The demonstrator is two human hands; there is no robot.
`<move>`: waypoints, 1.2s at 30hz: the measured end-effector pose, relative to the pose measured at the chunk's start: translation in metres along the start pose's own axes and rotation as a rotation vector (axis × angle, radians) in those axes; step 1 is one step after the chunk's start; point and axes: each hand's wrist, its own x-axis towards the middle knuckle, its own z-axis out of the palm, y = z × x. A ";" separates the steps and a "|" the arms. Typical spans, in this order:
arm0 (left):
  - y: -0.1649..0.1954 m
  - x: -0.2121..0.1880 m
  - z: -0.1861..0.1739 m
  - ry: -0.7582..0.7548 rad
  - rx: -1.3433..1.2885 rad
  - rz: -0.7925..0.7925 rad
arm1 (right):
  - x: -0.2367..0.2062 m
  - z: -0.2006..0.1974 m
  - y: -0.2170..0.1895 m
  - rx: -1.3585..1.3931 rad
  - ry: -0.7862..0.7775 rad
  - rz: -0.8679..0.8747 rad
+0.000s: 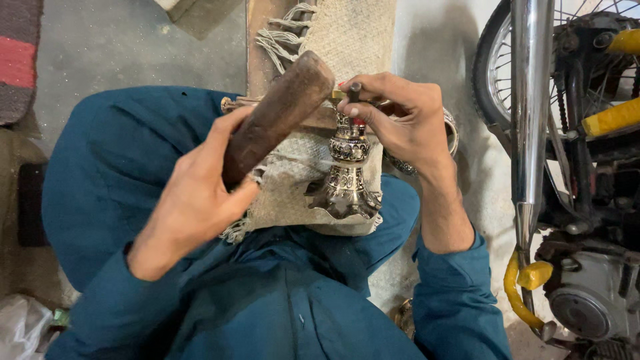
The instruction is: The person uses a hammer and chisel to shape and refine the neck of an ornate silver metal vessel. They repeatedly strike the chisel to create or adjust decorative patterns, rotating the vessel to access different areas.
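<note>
Blue cloth covers the person's legs and arms and fills the bottom of the view. At the far left, a striped rug (pixel 17 57) is cut off by the edge, and a bit of clear plastic (pixel 20 327) shows in the low corner.

The left hand (pixel 193 200) has its fingers wrapped tight around a brown wooden mallet (pixel 277 117). The mallet slants up and to the right, with its thick end high, close to the other hand. The palm hides its lower end.

Next comes a shiny metal stand (pixel 345 175) with carved patterns. It stands on a woven mat (pixel 293 180) over the person's lap. Its wide foot is nearest to the person and its thin top points away, so its long side runs up the view. The right hand (pixel 400 120) hides the top part. That hand's fingers pinch a small dark metal punch (pixel 355 90) against the stand's top. A silver ring-shaped piece (pixel 453 133) peeks out behind the wrist, mostly hidden.

On the right a motorbike (pixel 580 167) is cut off, with a chrome pipe (pixel 531 107) and yellow parts.
</note>
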 end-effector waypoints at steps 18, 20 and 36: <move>0.002 0.027 -0.017 -0.060 0.395 -0.017 | 0.004 -0.006 0.000 -0.079 -0.028 -0.053; 0.002 0.027 -0.016 -0.044 0.359 0.009 | 0.005 -0.006 -0.001 -0.064 -0.032 -0.061; -0.005 0.033 -0.016 -0.025 0.672 0.148 | 0.002 -0.007 -0.002 -0.204 -0.024 -0.110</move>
